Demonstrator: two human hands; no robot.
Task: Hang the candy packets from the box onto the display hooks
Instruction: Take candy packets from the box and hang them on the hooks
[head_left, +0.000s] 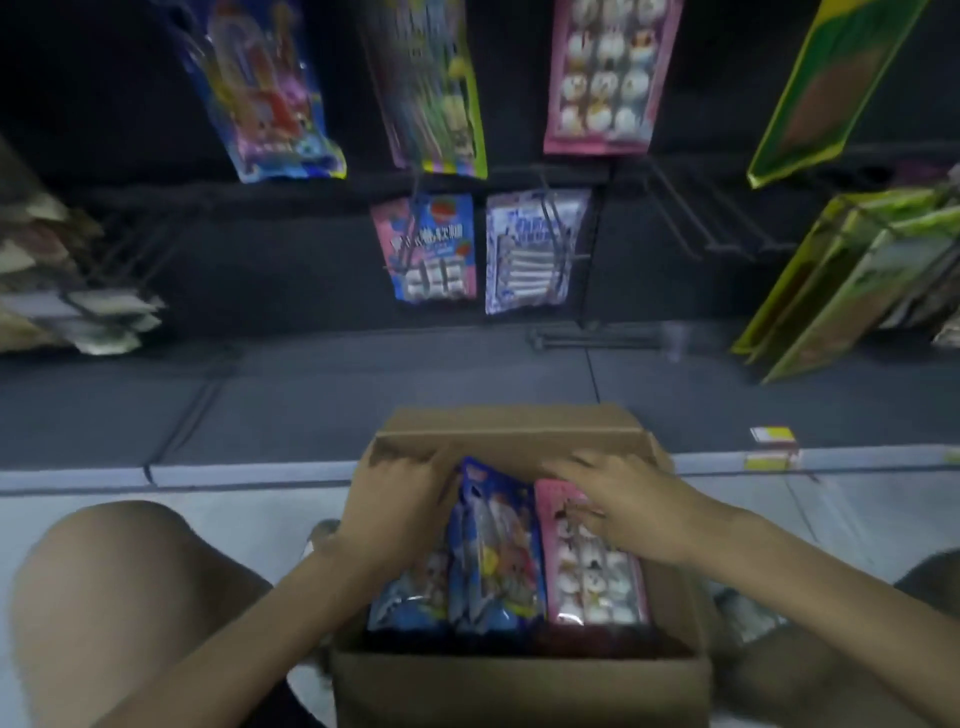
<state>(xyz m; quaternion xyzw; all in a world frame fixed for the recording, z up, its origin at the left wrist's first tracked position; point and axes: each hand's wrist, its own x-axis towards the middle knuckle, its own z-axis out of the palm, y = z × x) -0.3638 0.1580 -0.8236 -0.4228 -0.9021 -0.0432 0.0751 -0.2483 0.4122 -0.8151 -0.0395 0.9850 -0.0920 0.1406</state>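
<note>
A cardboard box (519, 686) is seen open on the floor between the person's knees; blue candy packets (498, 545) and a pink packet (592, 587) of white round sweets are packed upright inside. The left hand (395, 504) is laid over the blue packets' top edge, its fingers (415, 460) bent at the far flap; whether anything is clamped cannot be told. The right hand (628, 506) is rested on the pink packet, fingers (571, 467) straight and apart. Matching packets are hung on the display hooks (691, 218) above; a pink-and-blue packet (431, 249) carries Chinese lettering, too blurred to be read.
</note>
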